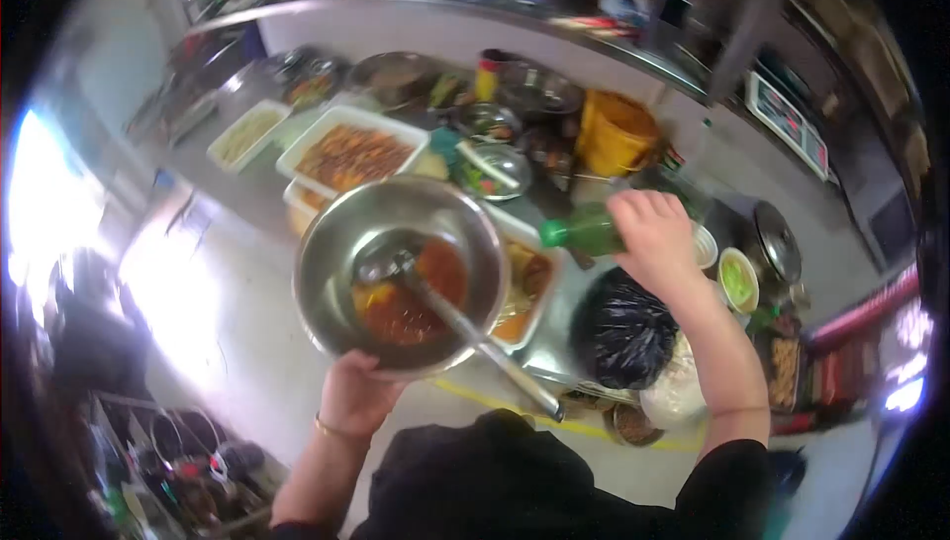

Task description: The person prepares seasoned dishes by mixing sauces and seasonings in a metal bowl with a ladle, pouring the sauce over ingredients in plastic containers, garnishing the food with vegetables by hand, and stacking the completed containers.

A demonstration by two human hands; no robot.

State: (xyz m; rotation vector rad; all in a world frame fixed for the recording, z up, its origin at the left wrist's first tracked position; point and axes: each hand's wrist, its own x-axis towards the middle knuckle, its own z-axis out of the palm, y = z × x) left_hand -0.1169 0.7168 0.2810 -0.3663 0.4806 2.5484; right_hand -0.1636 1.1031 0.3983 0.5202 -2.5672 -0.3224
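Note:
My left hand (358,393) grips the lower rim of a large steel mixing bowl (327,278), thumb on the edge, and the bowl tilts a little toward me. Reddish-brown sauce (411,317) with a yellow patch lies in it. A ladle (455,322) rests in the sauce, its handle sticking out over the bowl's right rim. In my right hand (653,238) is a green bottle (592,231), held sideways with its green cap end pointing left toward the bowl. Whether the bottle's cap is on, I cannot make out.
Behind the bowl stands a white tray of browned food (351,154), with a narrower white tray (242,136) to its left. A black plastic bag (625,327) sits below my right forearm. Further back are a yellow container (614,134), small steel bowls (487,124) and an overhead shelf (445,10).

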